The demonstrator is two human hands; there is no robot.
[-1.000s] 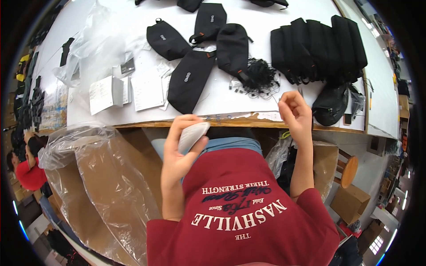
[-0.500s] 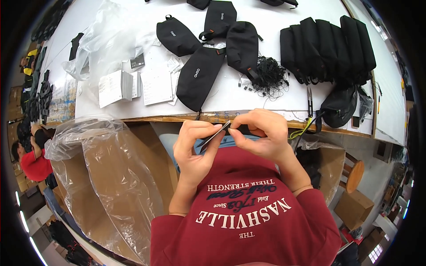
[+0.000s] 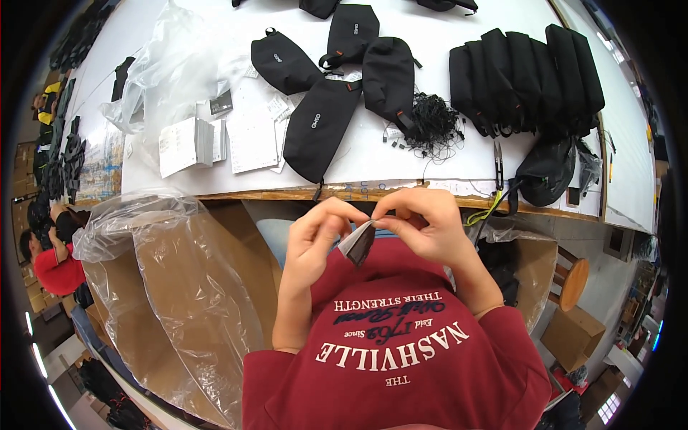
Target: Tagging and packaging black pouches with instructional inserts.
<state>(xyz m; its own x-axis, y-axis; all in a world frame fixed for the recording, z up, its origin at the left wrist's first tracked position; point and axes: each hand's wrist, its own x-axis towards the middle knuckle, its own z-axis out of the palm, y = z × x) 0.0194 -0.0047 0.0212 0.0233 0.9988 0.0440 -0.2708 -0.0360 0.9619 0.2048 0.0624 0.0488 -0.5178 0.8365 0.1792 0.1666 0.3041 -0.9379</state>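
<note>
In front of my chest, over the table's near edge, a small folded card (image 3: 357,244) with a grey face and a dark face hangs tilted. My left hand (image 3: 315,240) pinches its upper edge between thumb and fingers. At the same upper corner, the fingertips of my right hand (image 3: 424,223) are pressed together; whether a string is between them is too small to make out. Just beyond my hands lies a black zip pouch (image 3: 319,129), with more black pouches (image 3: 388,77) around it. Beside them is a tangled heap of black tag strings (image 3: 433,122).
A row of black pouches (image 3: 527,79) stands at the right, with snips (image 3: 499,165) nearer the edge. White paper stacks (image 3: 179,147) and clear plastic (image 3: 161,64) lie left. A plastic-lined carton (image 3: 186,279) stands below left. Another person in a red shirt (image 3: 59,265) is far left.
The card has tipped downward, so its broad faces now show. Both my hands have shifted slightly, with their fingertips meeting at the card's upper corner.
</note>
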